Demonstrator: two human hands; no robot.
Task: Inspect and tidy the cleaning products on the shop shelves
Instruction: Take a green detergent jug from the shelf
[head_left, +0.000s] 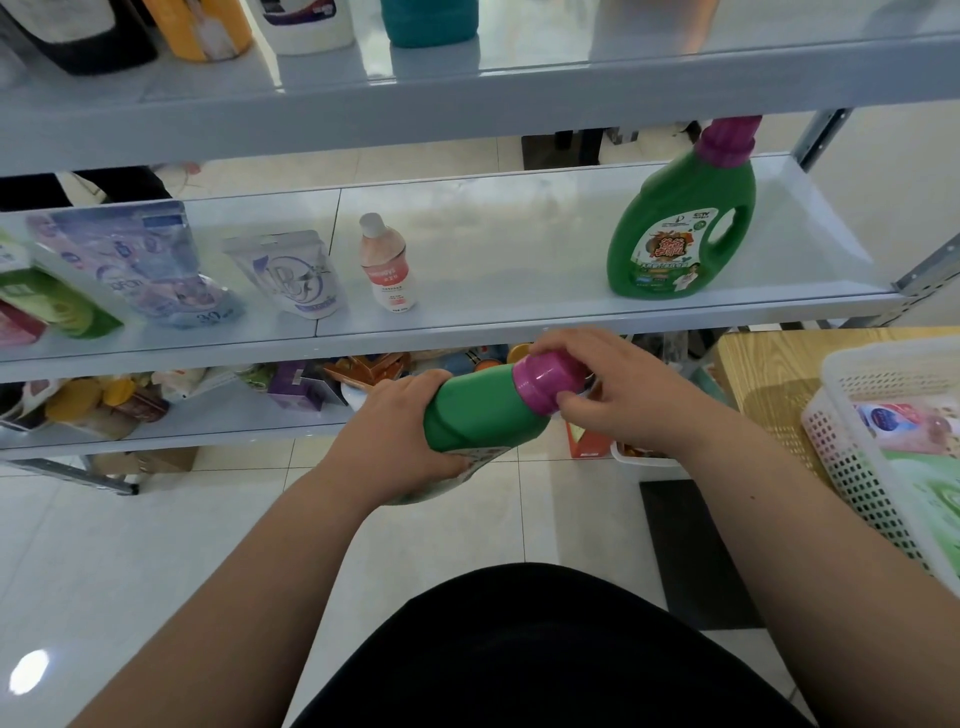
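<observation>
Right hand (618, 400) pinched the purple cap (548, 382) at frame centre, fingers curled round it, while the left hand (405, 426) clasped the green bottle (480, 410) low on its body, tilted below the middle shelf (415, 325). Testing the cap probably wanted a firm twist against a steady left grip, then standing it beside the twin bottle (685, 223), right of centre.
</observation>
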